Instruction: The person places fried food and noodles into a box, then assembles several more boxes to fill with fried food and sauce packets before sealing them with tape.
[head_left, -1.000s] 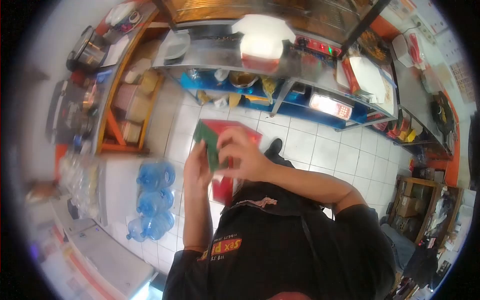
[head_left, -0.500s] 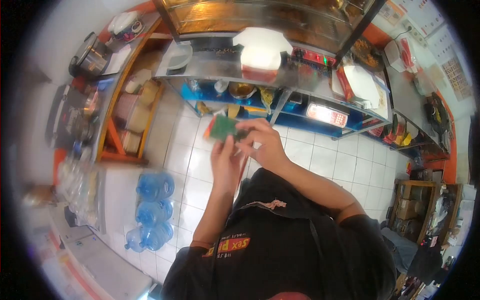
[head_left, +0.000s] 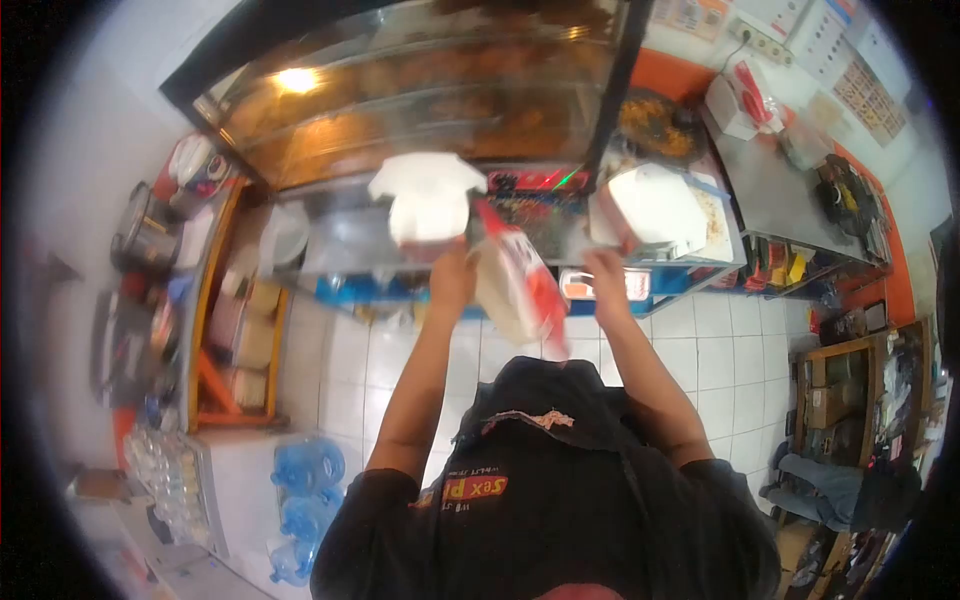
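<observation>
A red-and-white paper food box (head_left: 522,285), blurred by motion, hangs tilted over the counter's front edge. My left hand (head_left: 453,280) is closed at its left edge. To the right of the box, my right hand (head_left: 606,280) is apart from it with fingers spread and nothing visible in them. Just beyond my left hand stands an open takeaway box (head_left: 428,205) with white flaps on the counter. Another white-topped box (head_left: 655,212) sits past my right hand.
A glass display case (head_left: 400,110) with a lit interior rises behind the metal counter (head_left: 340,235). At the right are a pan of food (head_left: 655,130) and a side counter (head_left: 775,185). Blue water jugs (head_left: 305,470) stand on the floor at left. A person's legs (head_left: 820,485) show at right.
My hands have moved apart and forward to the counter. The small green-and-red item between them is out of sight, and a red-and-white box is now at my left hand. The view has shifted.
</observation>
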